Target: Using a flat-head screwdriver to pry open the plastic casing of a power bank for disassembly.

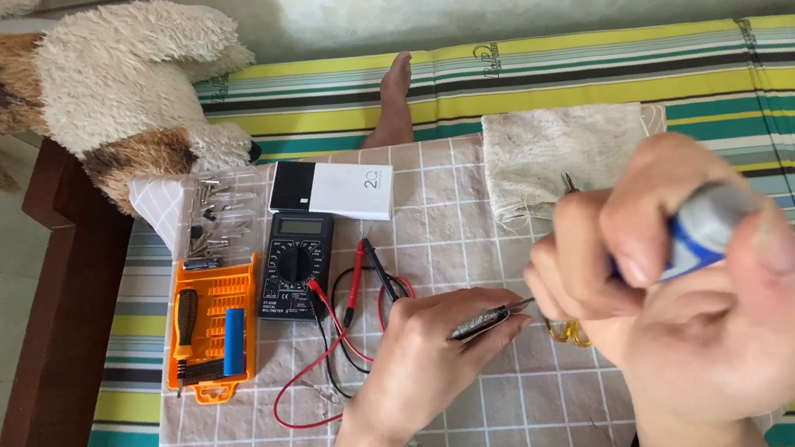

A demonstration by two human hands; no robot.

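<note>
My left hand (429,347) rests on the checked cloth (494,418) and pinches a thin metal tool, like tweezers (485,320), its tip pointing right. Close to the camera and blurred, my right hand (705,291) grips a small blue and grey cylinder-shaped thing (704,228). A yellow-handled tool (573,333) lies partly hidden under the right hand. The tweezers' tip almost meets the right hand's fingers.
A black multimeter (294,263) with red and black leads (347,306) lies left of my hands. An orange bit-set case (214,333), a clear lid (211,207), a white box (336,189), a beige towel (556,155), a plush dog (103,87) and a person's foot (395,92) lie beyond.
</note>
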